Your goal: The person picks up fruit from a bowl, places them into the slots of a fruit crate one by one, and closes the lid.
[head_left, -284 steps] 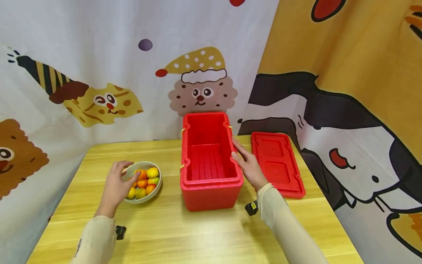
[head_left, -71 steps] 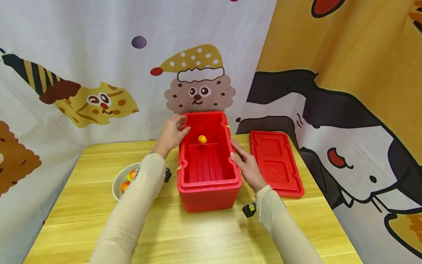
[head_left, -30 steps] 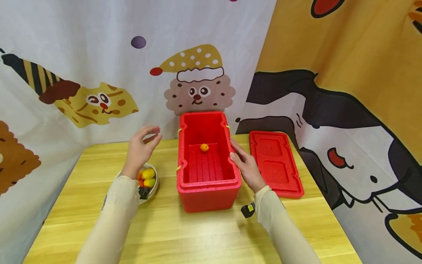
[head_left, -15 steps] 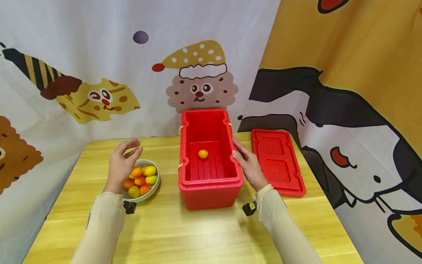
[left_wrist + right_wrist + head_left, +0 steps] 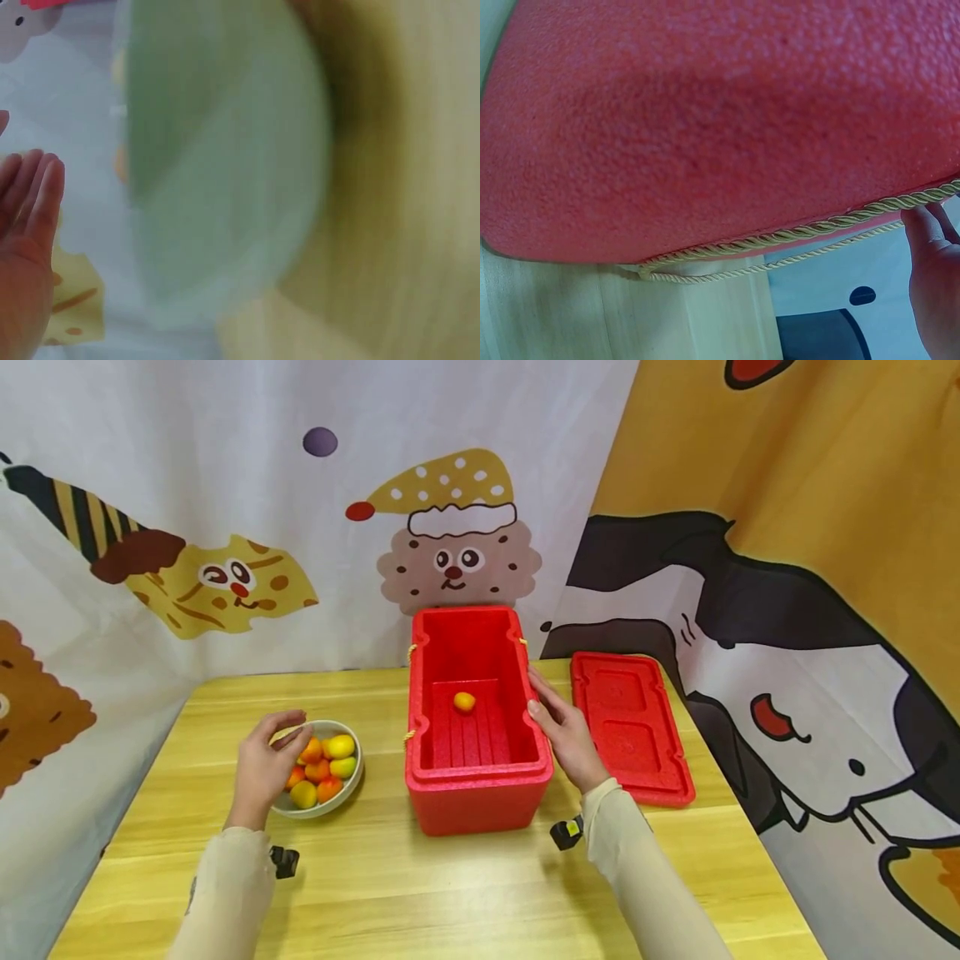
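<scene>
The right hand (image 5: 934, 292) has its fingers at a twisted gold cord (image 5: 810, 229), which runs off to their left along a pebbly red box (image 5: 705, 120) above them, with a black-marked curtain (image 5: 817, 289) beside them and a wooden table (image 5: 577, 315) farther left.

Wood-grain table (image 5: 450, 893). Behind, pale hanging cloth (image 5: 247, 435) (cartoon cheese (image 5: 258, 581), cookie (image 5: 420, 568) in spotted cap (image 5: 472, 477)). Right: ochre cloth (image 5: 810, 452), black-and-white animal print (image 5: 795, 727). Soft glare on table's near part.

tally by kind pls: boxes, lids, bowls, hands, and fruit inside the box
Box: 1
Lid: 1
Bowl: 1
Hands, left hand and right hand: 2
Fruit inside the box: 1
Total: 6
</scene>
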Available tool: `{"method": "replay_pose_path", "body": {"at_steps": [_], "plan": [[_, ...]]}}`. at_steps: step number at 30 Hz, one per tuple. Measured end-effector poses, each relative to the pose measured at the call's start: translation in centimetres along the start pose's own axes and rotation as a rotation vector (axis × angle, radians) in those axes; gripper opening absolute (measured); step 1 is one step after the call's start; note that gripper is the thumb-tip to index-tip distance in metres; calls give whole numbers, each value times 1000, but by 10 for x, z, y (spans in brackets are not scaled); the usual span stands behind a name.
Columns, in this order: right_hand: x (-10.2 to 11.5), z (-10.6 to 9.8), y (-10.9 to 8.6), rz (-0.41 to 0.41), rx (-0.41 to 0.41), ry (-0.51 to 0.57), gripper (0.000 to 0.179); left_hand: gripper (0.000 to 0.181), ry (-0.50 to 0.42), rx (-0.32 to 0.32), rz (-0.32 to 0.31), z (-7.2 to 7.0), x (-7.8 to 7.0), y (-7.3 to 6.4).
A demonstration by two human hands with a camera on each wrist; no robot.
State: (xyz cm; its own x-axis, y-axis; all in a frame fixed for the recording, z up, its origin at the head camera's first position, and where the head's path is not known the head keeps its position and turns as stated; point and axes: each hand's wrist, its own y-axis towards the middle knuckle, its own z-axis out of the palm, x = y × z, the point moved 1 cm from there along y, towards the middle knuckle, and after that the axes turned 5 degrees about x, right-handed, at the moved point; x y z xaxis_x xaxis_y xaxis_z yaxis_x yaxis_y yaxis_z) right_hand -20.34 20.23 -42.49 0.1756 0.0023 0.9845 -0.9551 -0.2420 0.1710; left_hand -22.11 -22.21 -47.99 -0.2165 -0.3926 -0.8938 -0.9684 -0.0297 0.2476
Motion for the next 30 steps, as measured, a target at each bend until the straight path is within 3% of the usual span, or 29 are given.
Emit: {"method": "replay_pose_path", "body": {"at_steps": [9, 15, 21, 30], "plan": [[-1, -1, 0, -2, 0, 2, 52, 37, 108, 47, -44, 2, 24, -15], [-2, -1, 0, 7, -1, 12, 51, 42, 155, 104, -93, -1, 32, -22], [-2, -1, -1, 2, -9, 9, 51, 43, 229, 179, -111, 1, 37, -19], [-2, 1, -1, 0, -7, -5, 51, 41, 294, 210, -125, -1, 41, -17]]}}
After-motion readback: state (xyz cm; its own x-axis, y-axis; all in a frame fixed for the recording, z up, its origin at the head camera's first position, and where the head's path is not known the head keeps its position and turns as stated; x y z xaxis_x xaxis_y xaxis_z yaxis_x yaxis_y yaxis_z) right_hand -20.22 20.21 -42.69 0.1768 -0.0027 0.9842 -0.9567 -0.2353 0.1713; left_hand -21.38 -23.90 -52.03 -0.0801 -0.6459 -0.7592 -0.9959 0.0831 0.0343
